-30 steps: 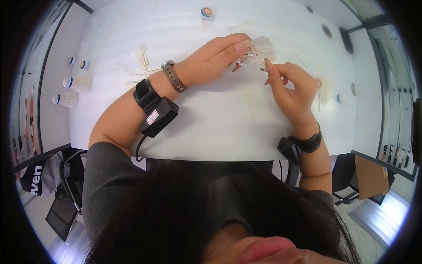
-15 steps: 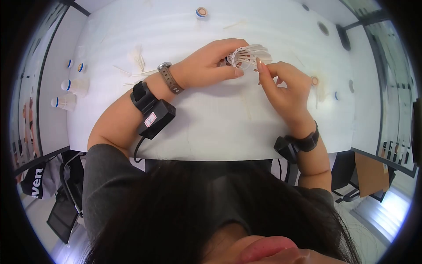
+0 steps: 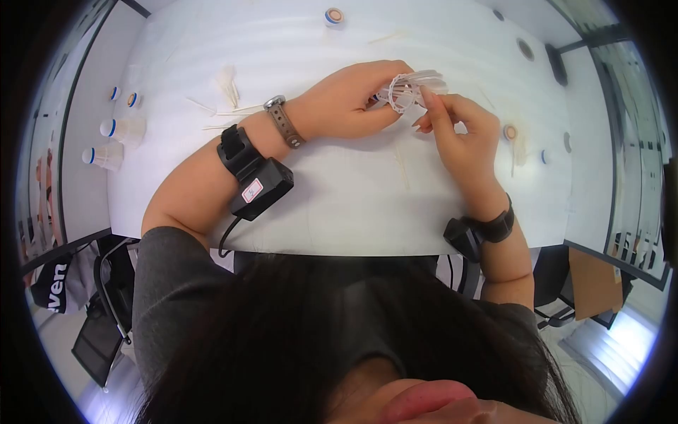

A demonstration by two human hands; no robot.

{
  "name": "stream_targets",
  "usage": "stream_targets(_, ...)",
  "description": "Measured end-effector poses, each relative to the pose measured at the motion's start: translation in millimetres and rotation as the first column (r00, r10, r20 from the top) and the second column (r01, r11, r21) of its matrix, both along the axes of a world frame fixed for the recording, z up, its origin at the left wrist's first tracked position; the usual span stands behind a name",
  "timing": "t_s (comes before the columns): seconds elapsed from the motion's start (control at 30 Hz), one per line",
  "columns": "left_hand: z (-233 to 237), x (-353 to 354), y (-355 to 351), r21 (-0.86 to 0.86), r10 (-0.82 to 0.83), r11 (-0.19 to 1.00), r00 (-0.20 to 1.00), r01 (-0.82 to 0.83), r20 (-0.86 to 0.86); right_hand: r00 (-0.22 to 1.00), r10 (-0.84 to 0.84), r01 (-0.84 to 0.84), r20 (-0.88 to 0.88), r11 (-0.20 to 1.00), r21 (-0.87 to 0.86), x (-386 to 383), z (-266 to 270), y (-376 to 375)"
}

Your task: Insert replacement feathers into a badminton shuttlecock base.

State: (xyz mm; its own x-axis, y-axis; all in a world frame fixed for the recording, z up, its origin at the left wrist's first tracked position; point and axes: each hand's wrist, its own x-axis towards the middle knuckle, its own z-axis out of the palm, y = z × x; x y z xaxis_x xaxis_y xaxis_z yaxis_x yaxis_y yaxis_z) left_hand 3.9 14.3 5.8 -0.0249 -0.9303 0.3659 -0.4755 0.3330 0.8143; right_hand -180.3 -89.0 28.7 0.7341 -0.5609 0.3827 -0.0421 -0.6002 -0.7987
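My left hand is wrapped round the base of a white feather shuttlecock, whose open skirt points to the right and shows its ring of shafts. The fingers partly hide the blue-banded base. At the skirt's right side, my right hand pinches a feather between thumb and fingertips; the other fingers are curled. A thin loose shaft lies on the table below the hands.
Two shuttlecocks lie at the left, near two small blue-rimmed bases. Another base sits at the back, and one at the right. Loose feathers and shafts lie by my left wrist. Side panels flank the table.
My left hand and the shuttlecock have shifted slightly to the right. The skirt has turned a little, and my right thumb now presses higher on its feathers.
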Motion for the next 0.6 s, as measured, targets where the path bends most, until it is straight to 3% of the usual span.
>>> stream_targets(0.17, 1.0, -2.0, -2.7, -0.046, 0.04, 0.998, 0.999, -0.041, -0.02, 1.0, -0.019, 0.019, 0.006, 0.999, 0.031, 1.0, 2.9, -2.3)
stream_targets(0.2, 5.8, -2.8, -1.2, 0.028, 0.052, 0.998, 0.998, -0.052, -0.019, 1.0, -0.019, 0.018, 0.015, 0.999, 0.032, 1.0, 2.9, -2.8)
stream_targets(0.3, 1.7, -1.7, -2.9, -0.073, 0.029, 0.997, 0.999, -0.028, 0.016, 1.0, -0.014, 0.015, 0.011, 1.0, -0.022, -0.1, 0.6, -5.4)
stream_targets(0.4, -0.1, -3.6, -4.0, -0.127, 0.11, 0.987, 0.992, -0.101, 0.063, 0.999, -0.008, 0.012, 0.031, 0.993, -0.119, -1.7, 1.2, -6.1)
stream_targets(0.5, 5.0, -2.1, -1.7, -0.048, 0.143, 0.989, 0.983, -0.139, 0.111, 0.991, -0.06, 0.069, 0.119, 0.995, -0.075, -3.4, 5.0, -5.1)
stream_targets(0.6, 3.1, -0.4, -4.1, -0.09, 0.167, 0.982, 0.986, -0.167, -0.006, 0.981, -0.08, 0.107, 0.175, 0.983, -0.15, -11.9, 11.7, -18.0)
